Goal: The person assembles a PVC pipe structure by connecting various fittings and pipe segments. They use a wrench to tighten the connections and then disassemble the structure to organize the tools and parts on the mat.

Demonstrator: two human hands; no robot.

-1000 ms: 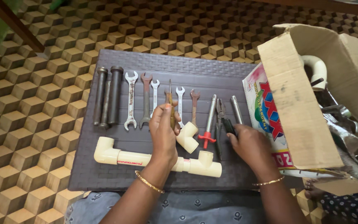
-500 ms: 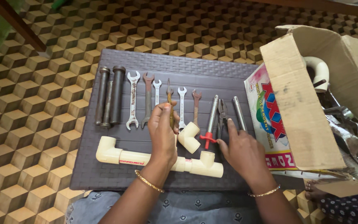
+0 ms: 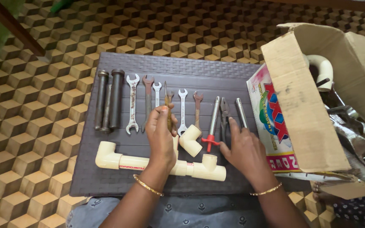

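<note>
Left hand [image 3: 160, 137] grip pinching screwdriver [image 3: 167, 105] amid spanners [image 3: 132, 103]; right hand [image 3: 243, 153] spread flat beside pliers [image 3: 224, 116].

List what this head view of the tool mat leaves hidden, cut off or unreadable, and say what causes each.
- Head view: the middle of the cream pipe assembly is covered by the left hand.
- The lower end of the thin tool is hidden in that hand's grip.
- The pliers handles lie under the right hand.
- The cardboard box flap hides most of its contents.
- The white curved pipe is part hidden by the flap.
</note>
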